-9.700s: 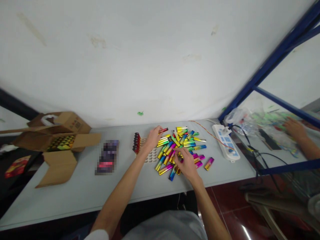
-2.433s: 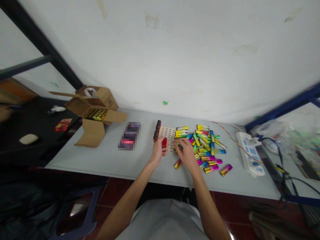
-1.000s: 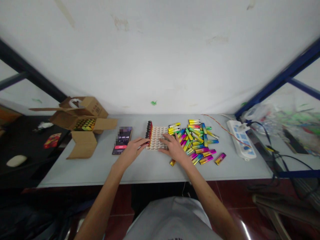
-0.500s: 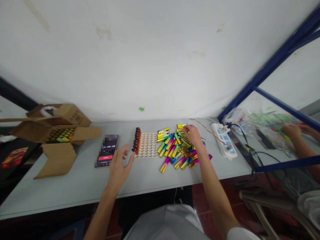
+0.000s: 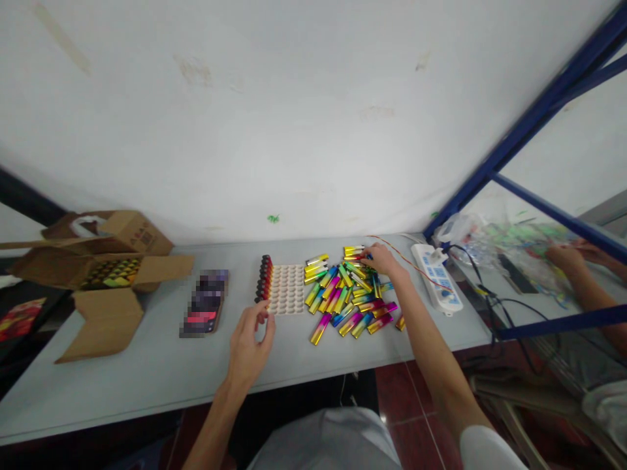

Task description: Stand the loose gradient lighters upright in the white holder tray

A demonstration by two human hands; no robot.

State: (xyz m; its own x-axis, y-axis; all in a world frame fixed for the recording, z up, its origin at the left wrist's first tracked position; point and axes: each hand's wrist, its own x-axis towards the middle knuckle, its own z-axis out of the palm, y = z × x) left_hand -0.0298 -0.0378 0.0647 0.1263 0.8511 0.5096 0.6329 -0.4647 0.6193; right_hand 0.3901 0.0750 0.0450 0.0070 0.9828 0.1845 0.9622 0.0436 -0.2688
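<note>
My right hand (image 5: 382,259) reaches to the far side of a loose pile of shiny, multicoloured lighters (image 5: 343,297). Its fingers are pinched on a lighter with some red showing, mostly hidden by the fingertips. Left of the pile lies a white tray (image 5: 288,290) with rows of round holes. Along the tray's left edge stands a line of red-and-gold lighters with black tops (image 5: 265,274). My left hand (image 5: 251,336) is at the near end of this line, fingers curled and thumb apart, with no object visible between them.
A phone (image 5: 208,303) lies left of the tray. Farther left, an open cardboard box (image 5: 108,313) contains more lighters. A white power strip (image 5: 438,281) with cables is at the right, beside a blue metal frame (image 5: 470,189). Beyond it, another person's hands (image 5: 568,258) are near plastic bags.
My left hand has moved right, to the near corner of the tray, and its fingers have curled in. My right hand stays at the pile's far side. The view has shifted slightly.
</note>
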